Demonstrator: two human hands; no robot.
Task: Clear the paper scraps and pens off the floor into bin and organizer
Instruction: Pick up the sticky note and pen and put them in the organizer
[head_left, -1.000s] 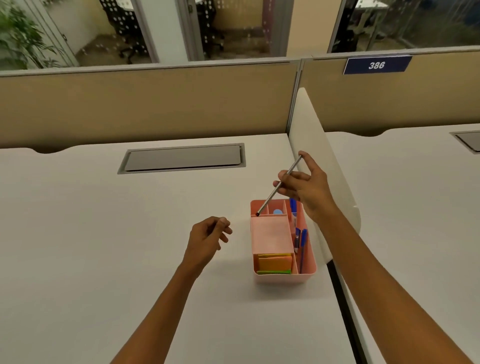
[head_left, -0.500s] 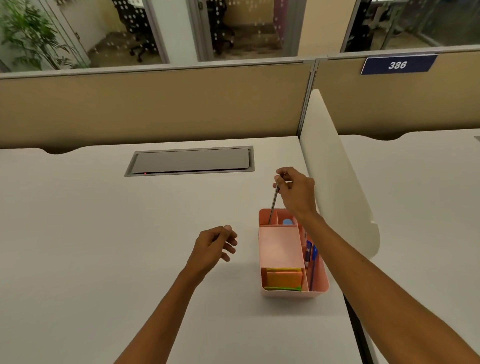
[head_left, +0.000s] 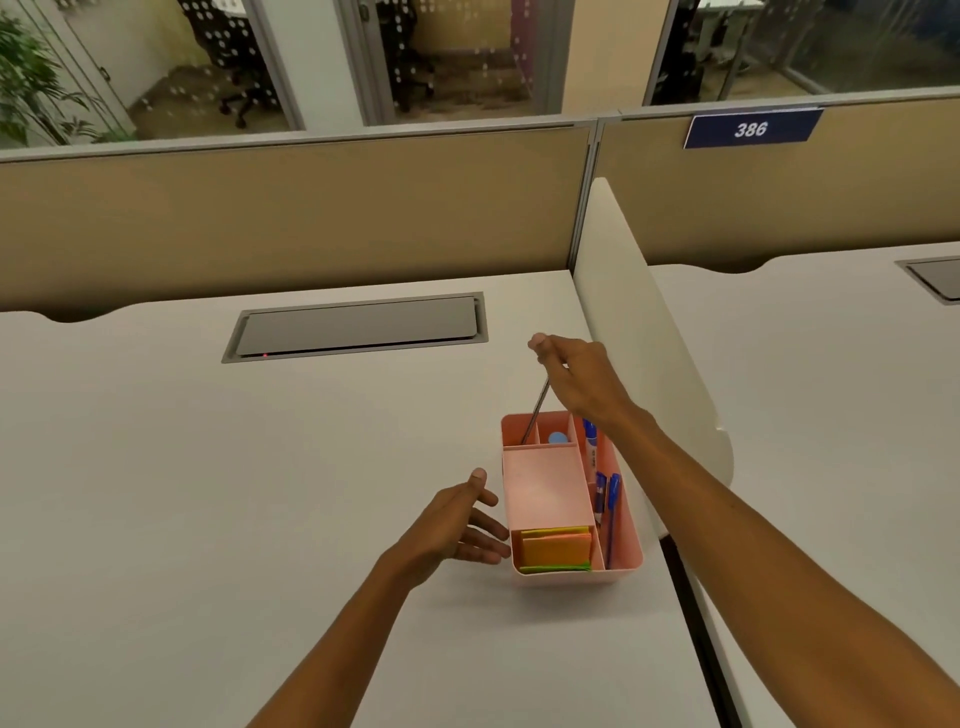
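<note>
Right hand (head_left: 571, 371) pinches a thin silver pen (head_left: 536, 410) standing in the pink organizer's (head_left: 621, 564) upper-left compartment, not yet released; left hand (head_left: 452, 525) hovers spread beside it, blue pens (head_left: 613, 512) already stowed.

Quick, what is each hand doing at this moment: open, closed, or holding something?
Left hand: open, fingers spread beside the pink organizer, holding nothing.
Right hand: pinching the thin grey pen, whose lower end stands in the organizer's far-left compartment.

There is just one view, from the person's head. It looks forward and down at the pink organizer (head_left: 566, 499) from close above. The organizer sits a bit right of the middle, with the tan wall (head_left: 291, 218) behind it.
</note>
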